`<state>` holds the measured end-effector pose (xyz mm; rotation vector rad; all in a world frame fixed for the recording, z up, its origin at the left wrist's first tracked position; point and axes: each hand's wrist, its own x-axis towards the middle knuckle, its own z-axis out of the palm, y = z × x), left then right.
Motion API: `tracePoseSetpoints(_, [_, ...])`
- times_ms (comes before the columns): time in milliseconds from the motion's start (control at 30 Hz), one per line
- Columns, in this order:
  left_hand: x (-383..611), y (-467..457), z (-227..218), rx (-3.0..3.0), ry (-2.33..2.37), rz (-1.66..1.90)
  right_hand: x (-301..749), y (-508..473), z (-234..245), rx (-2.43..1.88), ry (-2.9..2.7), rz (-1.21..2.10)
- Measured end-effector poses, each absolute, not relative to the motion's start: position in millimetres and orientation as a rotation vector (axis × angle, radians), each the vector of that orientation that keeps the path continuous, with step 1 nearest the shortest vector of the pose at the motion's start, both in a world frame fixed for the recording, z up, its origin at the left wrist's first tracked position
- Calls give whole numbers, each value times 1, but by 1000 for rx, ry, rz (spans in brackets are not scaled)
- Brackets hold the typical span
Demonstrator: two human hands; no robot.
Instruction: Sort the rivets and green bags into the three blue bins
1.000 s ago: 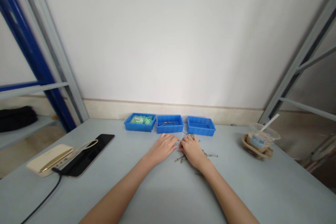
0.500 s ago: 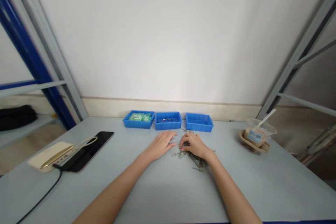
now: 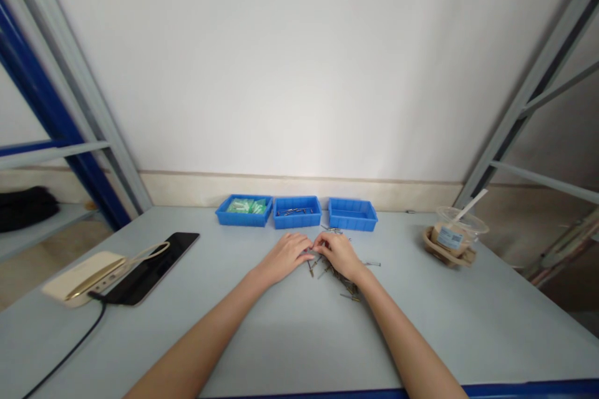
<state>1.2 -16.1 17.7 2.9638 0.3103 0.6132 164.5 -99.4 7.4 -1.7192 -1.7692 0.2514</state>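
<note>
- The left hand [image 3: 286,257] and right hand [image 3: 339,254] come together low over the surface [image 3: 281,343], fingertips touching or nearly so (too small there to be sure which).
- Right grip: thumb and fingers drawn close at the tips. Left grip: thumb just below the forefinger. Whether either is clamped on a piece, I cannot tell.
- The rivet pile [image 3: 346,282] (pop rivets, by their look) lies partly under the right hand and on the near side of it, reaching to the wrist; the right hand is the nearer one.
- A single rivet [image 3: 311,270] lies just below the left thumb, its long axis pointing mostly away from the person.
- The near rivet [image 3: 350,297], at the pile's near edge, lies mostly crosswise; so does the side rivet [image 3: 373,264], right of the right wrist.
- Beyond the right hand, a few far rivets [image 3: 332,229] lie just before the right blue tray [image 3: 353,223]; the middle blue tray [image 3: 296,221], holding thin metal pieces, stands beside it.
</note>
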Motion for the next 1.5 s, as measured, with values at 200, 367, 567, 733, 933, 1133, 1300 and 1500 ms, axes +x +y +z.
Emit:
tracePoseSetpoints(200, [2, -14, 20, 2957, 320, 706, 164, -100, 13, -1495, -1559, 455])
tracePoseSetpoints(367, [0, -13, 20, 2894, 405, 744, 164, -107, 24, -1495, -1586, 420])
tracePoseSetpoints(567, [1, -13, 20, 2804, 427, 799, 164, -108, 27, -1644, -1665, 304])
tracePoseSetpoints(733, [1, -14, 22, 2823, 468, 792, 163, -112, 26, -1652, -1675, 273])
tracePoseSetpoints(933, [-3, -8, 20, 2738, 625, 1039, 165, -90, 34, -1738, -1667, 236])
tracePoseSetpoints(1133, [-10, 8, 22, 2341, 969, 1544, 158, -46, 58, -1854, -1481, -123])
tracePoseSetpoints(1300, [-10, 5, 20, 2537, 834, 1359, 160, -83, 36, -2046, -1709, -198])
tracePoseSetpoints(1500, [-7, -6, 21, 2755, 581, 1090, 170, -108, 22, -2179, -1853, 48])
